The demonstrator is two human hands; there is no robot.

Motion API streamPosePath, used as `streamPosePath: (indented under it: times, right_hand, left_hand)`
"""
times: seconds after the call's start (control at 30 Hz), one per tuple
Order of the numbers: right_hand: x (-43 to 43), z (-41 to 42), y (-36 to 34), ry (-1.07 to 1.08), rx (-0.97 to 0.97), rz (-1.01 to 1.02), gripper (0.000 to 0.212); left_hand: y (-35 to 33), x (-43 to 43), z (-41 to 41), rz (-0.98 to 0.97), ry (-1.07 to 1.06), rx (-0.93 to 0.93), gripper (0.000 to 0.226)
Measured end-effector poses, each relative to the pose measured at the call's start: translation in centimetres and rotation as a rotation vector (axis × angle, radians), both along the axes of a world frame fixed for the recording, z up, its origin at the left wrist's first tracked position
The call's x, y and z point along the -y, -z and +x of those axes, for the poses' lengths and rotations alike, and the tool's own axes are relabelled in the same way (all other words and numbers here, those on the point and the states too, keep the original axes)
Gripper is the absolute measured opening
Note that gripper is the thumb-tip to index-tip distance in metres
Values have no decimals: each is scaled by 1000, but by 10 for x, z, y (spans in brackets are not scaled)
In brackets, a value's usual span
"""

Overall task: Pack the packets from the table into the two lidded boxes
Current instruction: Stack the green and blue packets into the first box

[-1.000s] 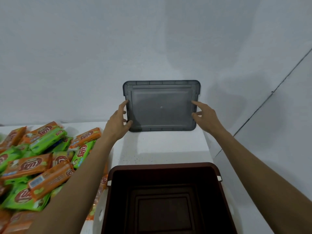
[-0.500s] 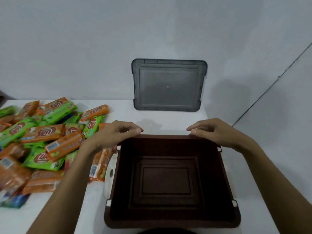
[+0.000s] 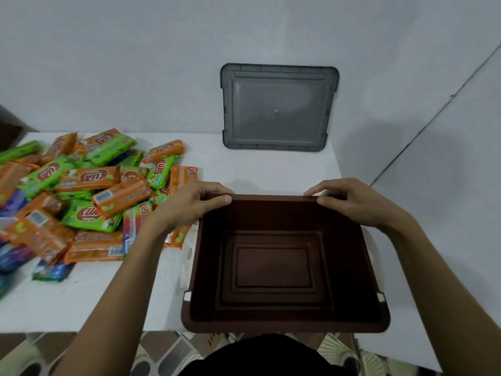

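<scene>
My left hand (image 3: 189, 204) and right hand (image 3: 357, 202) grip the far rim of the brown box (image 3: 284, 325), fingers (image 3: 217, 200) curled over it, at the near right corner of the desk (image 3: 81, 299). The packets (image 3: 89, 191) lie heaped by its left edge, the grey lid (image 3: 279, 109) at the back.

The box (image 3: 284, 267) is dark reddish brown with small white clips at its near corners, and the lid (image 3: 279, 107) is translucent grey. The packets (image 3: 89, 191) are orange and bright green with red oval logos, a few blue, on a white surface (image 3: 81, 299).
</scene>
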State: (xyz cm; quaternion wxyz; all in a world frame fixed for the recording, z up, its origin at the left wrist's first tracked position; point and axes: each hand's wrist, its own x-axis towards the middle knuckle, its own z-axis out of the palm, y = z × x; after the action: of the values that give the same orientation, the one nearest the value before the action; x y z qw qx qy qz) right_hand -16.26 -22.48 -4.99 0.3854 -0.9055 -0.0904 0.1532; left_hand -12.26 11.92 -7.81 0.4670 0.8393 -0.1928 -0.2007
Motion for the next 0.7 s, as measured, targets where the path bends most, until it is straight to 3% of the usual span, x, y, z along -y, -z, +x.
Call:
streamPosePath:
  times: [0.37, 0.7]
  right_hand:
    - [-4, -8, 4, 3, 60, -22, 23]
    - [-29, -4, -4, 33, 175, -229, 23]
  left_hand:
    - [4, 6, -16, -57, -92, 80, 21]
    - [9, -5, -26, -56, -190, 100, 31]
